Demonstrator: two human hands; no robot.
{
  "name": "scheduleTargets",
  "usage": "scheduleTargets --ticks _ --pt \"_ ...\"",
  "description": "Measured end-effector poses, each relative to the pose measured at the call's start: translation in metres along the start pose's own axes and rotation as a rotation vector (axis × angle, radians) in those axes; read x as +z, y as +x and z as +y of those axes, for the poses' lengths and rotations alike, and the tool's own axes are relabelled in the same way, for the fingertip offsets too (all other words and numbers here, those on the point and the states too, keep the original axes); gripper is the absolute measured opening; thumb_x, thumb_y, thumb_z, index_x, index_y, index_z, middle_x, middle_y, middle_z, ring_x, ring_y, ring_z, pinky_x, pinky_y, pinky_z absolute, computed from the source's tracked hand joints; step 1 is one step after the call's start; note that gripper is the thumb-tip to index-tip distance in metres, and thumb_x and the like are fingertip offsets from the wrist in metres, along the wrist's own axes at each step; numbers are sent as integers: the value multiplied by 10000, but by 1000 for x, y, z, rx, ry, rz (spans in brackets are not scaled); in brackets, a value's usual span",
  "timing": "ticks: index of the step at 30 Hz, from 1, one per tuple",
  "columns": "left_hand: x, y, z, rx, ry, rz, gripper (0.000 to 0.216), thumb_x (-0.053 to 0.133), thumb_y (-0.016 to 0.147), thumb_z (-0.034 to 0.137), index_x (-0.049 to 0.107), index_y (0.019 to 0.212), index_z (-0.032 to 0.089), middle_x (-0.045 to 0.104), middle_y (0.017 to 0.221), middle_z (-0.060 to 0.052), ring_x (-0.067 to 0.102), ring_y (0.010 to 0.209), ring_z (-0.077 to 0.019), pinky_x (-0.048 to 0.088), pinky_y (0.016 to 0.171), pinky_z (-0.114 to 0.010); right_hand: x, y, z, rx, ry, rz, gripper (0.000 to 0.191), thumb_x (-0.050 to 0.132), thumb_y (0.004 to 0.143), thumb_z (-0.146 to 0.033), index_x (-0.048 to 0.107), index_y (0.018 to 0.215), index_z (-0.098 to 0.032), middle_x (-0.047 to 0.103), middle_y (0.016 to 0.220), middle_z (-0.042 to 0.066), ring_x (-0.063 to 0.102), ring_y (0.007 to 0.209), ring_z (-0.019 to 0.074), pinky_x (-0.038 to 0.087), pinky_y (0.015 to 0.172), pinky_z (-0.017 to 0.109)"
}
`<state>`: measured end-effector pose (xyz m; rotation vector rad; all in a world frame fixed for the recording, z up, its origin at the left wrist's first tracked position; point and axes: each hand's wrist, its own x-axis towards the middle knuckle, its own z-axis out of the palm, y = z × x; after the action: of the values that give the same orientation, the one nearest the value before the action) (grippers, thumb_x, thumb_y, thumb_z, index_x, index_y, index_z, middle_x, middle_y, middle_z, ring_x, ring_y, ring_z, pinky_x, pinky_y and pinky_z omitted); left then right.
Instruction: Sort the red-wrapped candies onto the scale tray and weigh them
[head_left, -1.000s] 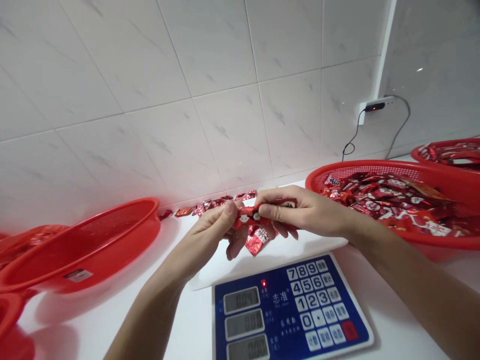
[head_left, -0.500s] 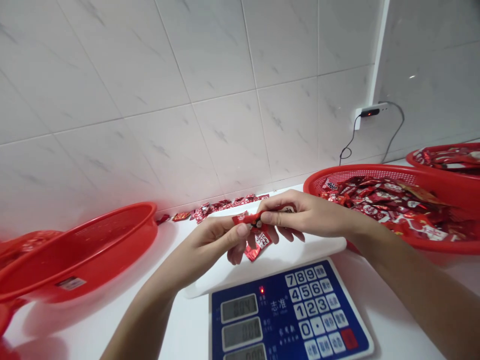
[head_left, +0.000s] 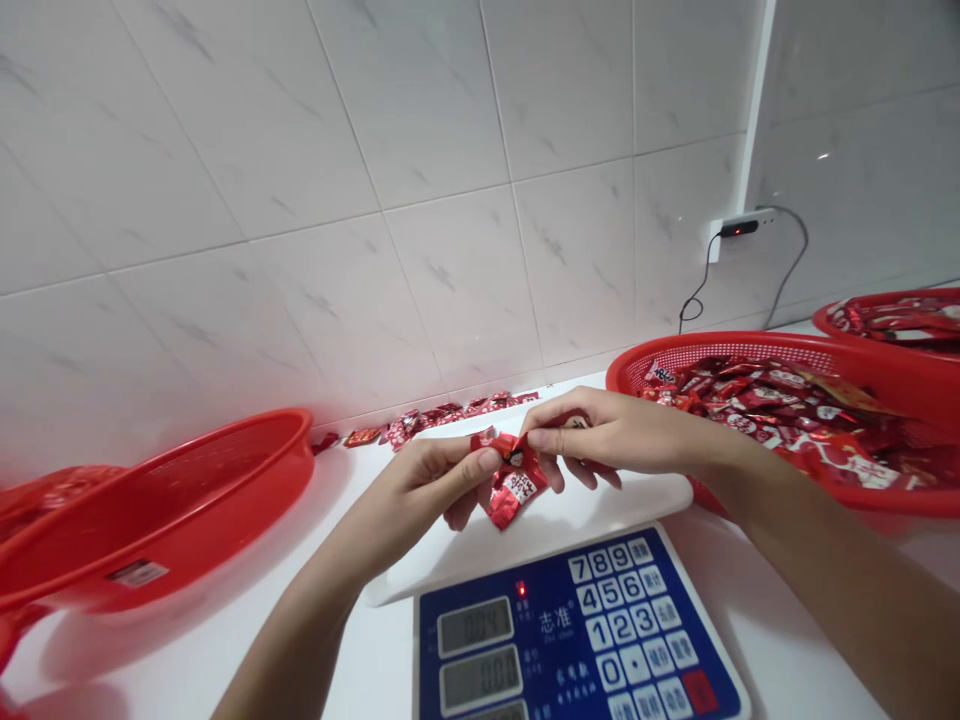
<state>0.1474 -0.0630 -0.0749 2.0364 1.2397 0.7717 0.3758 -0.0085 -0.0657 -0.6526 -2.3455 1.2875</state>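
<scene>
Hands (head_left: 525, 455) pinch red candy wrappers (head_left: 514, 478) above scale (head_left: 577, 640).

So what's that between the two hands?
A few red sweet packets, pinched by the left hand and right hand; the head view shows it.

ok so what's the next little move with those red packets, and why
The left hand and right hand each pinch the red packets at the top, with one dangling over the scale's white platter. The likely next move is to pull gently apart, since the packets seem joined.
</scene>
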Motion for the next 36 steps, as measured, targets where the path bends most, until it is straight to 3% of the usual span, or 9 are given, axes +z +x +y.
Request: scheduleTargets --ticks 8,11,16,19,23,27,31,36 --pt "2 1 -1 -12 -4 54 585 561 919 653 514 565 190 438 497 38 358 492 -110 268 499 -259 -2 1 6 -42 16 -10 271 700 908 -440 653 878 -175 606 725 -18 517 571 90 391 480 210" --pt "3 -2 -2 -33 -39 36 689 425 937 750 560 563 188 469 495 22 407 503 -125 341 555 -275 0 3 8 -76 3 77 247 708 901 -384 634 796 -172 590 679 -24 505 581 91 377 514 217" --pt "5 -4 -4 -100 -197 -6 815 210 938 812 600 586 188 511 535 -7 440 502 -147 380 572 -301 5 5 5 -53 -41 95 210 665 912 -326 624 778 -171 558 671 -30 485 584 100 356 524 240" --pt "7 -1 -4 -156 -206 -25 758 296 947 779 597 587 184 508 532 -12 436 514 -150 372 570 -303 8 5 5 -112 -162 183 180 650 910 -295 679 802 -155 542 678 -25 459 623 108 330 563 256" --pt "8 4 -4 -176 -231 26 565 514 929 674 571 652 185 555 613 -9 480 576 -147 398 589 -286 10 7 8 -140 -307 328 190 608 893 -188 767 990 -157 540 658 -26 431 605 109 320 587 261" --pt "8 4 -6 -129 -151 54 367 676 874 549 581 810 200 581 662 11 505 630 -155 401 601 -280 5 8 12 9 -82 235 300 602 865 -175 738 1132 -170 596 686 -17 467 570 106 336 529 241" --pt "8 3 -3 -117 -91 54 318 641 902 514 592 867 201 559 641 22 513 619 -160 380 593 -287 2 10 15 61 148 159 202 706 845 -295 717 993 -159 624 691 -8 431 530 86 289 470 227" --pt "8 3 5 -100 -59 41 364 612 907 554 578 798 209 556 609 17 512 601 -167 387 591 -294 7 15 17 33 106 227 160 769 818 -271 663 786 -155 616 648 -10 448 543 87 345 525 238"
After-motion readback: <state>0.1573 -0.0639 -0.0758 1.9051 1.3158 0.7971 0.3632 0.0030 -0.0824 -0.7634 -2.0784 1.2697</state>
